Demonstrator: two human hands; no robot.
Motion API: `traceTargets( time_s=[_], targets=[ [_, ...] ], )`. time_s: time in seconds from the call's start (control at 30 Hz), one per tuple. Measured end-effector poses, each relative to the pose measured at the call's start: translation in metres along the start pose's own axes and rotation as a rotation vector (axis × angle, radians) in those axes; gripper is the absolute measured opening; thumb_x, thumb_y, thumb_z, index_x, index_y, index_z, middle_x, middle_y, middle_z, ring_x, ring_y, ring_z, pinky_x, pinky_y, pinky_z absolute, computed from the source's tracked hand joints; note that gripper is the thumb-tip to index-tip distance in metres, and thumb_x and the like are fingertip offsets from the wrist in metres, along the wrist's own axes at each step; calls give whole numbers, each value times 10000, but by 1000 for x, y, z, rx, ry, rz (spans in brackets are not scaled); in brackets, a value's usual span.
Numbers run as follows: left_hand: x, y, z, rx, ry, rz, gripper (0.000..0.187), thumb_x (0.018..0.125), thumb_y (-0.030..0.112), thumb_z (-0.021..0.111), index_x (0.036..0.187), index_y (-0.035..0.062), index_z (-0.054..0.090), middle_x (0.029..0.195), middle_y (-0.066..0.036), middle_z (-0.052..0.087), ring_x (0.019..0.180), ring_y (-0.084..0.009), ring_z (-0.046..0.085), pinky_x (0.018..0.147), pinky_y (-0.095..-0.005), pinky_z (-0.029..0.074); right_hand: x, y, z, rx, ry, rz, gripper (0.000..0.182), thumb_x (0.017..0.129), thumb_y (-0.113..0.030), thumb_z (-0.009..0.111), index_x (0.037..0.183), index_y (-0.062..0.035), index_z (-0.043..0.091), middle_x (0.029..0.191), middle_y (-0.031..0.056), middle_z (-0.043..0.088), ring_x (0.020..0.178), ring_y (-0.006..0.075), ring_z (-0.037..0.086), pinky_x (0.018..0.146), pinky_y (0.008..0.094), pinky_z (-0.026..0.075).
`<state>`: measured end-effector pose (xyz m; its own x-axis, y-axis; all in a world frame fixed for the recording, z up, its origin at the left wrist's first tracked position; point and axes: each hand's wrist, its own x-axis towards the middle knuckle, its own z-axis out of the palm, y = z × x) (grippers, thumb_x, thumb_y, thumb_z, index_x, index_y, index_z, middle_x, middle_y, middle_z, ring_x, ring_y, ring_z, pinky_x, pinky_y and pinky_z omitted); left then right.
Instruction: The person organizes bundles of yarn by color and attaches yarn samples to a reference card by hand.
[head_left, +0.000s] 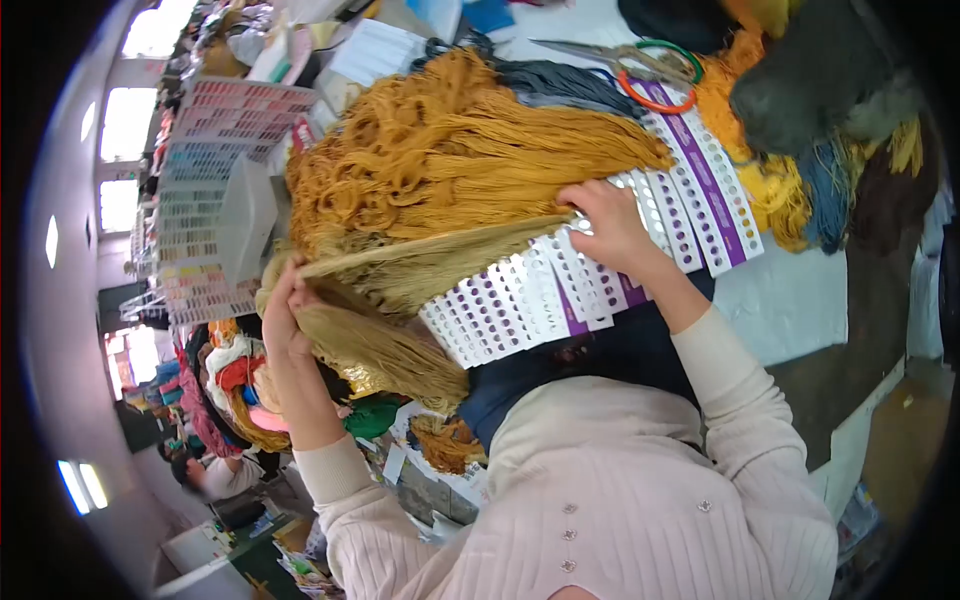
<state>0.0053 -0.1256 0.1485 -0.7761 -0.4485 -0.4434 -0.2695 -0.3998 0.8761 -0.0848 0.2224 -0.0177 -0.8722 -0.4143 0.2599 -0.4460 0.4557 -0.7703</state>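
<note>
Mustard-gold yarn strand (430,250) getting pulled off the big hank, mid-separation

Left hand (283,312) had its fingers pinched tight around the near end of that thin strand, stretched taut across to the right hand (610,225), whose fingers were pressed down where the strand met the fanned-out white punched sample cards with purple strips (560,285). The bulky ochre yarn bundle (440,150) sat on the tabletop just behind the cards, with an olive-tan hank (385,350) drooping under the left hand. Orange- and green-handled scissors (640,65) lay well apart at the far edge. Looked to me like the pulling-out step; next move probably needs a steady pinch and feeding the strand toward a card hole.
</note>
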Motion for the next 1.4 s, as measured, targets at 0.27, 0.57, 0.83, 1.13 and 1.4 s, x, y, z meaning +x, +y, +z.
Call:
traceTargets(
  time_s=[0.27,0.57,0.83,1.13,1.4],
  targets=[
    [-82,98,-293,-138,433,391,197,760,177,486,894,44,544,773,-32,573,682,-177,566,630,-312,476,-2,-9,0,-33,20,-32,332,539,-145,553,864,-99,503,782,70,471,797,258,456,653,359,320],
    [-195,34,-200,-140,366,706,178,744,192,511,863,65,478,764,-31,494,626,-150,504,558,-261,438,-2,-23,4,-175,71,-79,305,524,-102,581,822,-67,525,699,54,476,687,219,462,632,335,316],
    [-120,-111,-35,-674,-492,-211,179,802,185,461,828,33,551,478,63,307,390,-42,284,404,-179,272,-21,-53,13,-39,128,-138,244,553,-32,605,771,-32,494,775,116,460,747,270,461,667,327,386],
    [-124,-149,31,-504,-403,-6,387,858,246,356,1116,-40,393,942,-99,501,739,-139,499,666,-270,416,-57,-156,55,891,-256,307,38,719,-25,544,712,9,559,602,19,501,532,75,474,481,182,375],
    [-124,-159,17,-497,-596,13,454,860,229,347,1214,-44,267,990,-116,479,805,-164,489,738,-272,395,-55,-169,53,1143,-555,502,107,756,-50,516,788,30,579,561,29,520,451,64,444,418,161,333]
  ],
)
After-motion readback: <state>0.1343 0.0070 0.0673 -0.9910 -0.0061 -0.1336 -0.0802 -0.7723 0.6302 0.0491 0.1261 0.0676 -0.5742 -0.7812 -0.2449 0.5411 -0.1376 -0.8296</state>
